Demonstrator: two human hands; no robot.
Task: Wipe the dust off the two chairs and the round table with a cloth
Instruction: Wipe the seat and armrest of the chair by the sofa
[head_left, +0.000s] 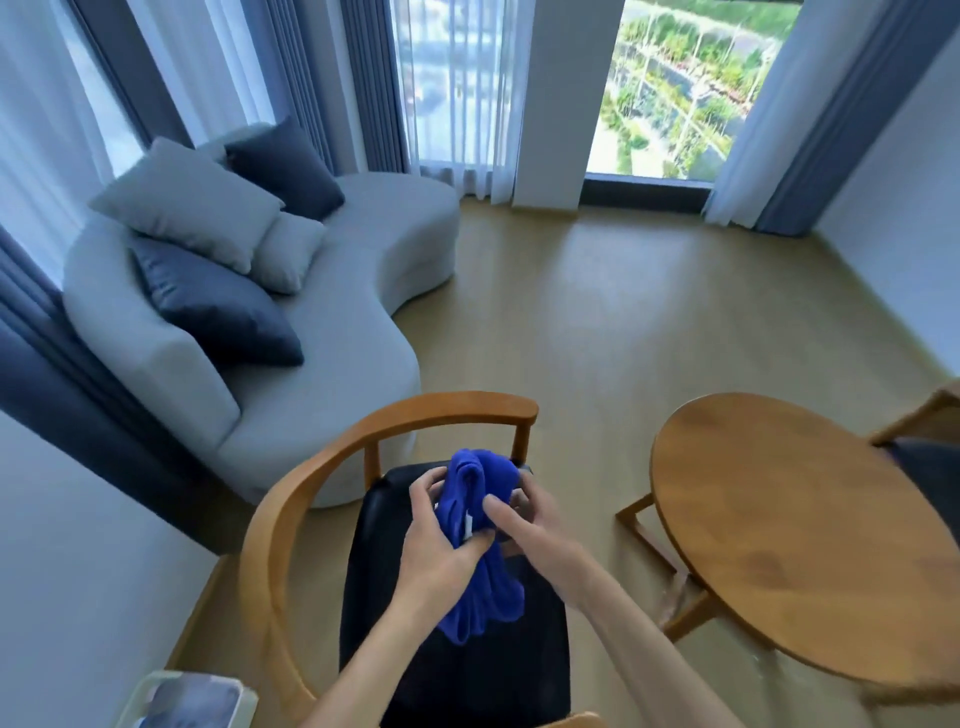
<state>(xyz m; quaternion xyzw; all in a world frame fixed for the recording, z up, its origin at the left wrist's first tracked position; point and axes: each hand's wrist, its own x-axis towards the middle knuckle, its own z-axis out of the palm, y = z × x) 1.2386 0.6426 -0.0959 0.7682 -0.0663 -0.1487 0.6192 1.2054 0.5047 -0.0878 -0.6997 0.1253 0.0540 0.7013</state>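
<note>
Both hands (493, 530) gripping blue cloth (480, 545) above near chair (311, 493), round table (779, 545) right, sofa (311, 338) beyond

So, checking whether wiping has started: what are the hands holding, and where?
Both hold the blue cloth bunched above the chair seat: left hand around its middle, right hand on its upper part.

Bright daylight from windows (691, 88), soft shadows, slight blur, wide-angle bending at edges

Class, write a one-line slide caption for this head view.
Both hands, left and right, bunch a blue cloth above a wooden armchair beside the round table.
</note>
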